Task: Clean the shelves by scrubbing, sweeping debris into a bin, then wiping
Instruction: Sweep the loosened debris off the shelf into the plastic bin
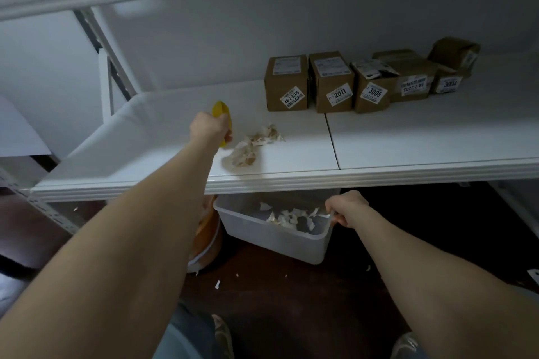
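If the clear plastic bin sits too far under the front edge of the white shelf, the scraps we sweep off could miss it and land on the dark floor, where a few bits lie. Our right hand grips the bin's right rim, holding it below that edge; torn paper lies inside. Our left hand is clenched round a yellow hand tool, just left of the paper debris pile near the front edge; a hard stroke might scatter it toward the cardboard boxes at the back. The shelf is smooth, seamed mid-span; the room is dim.
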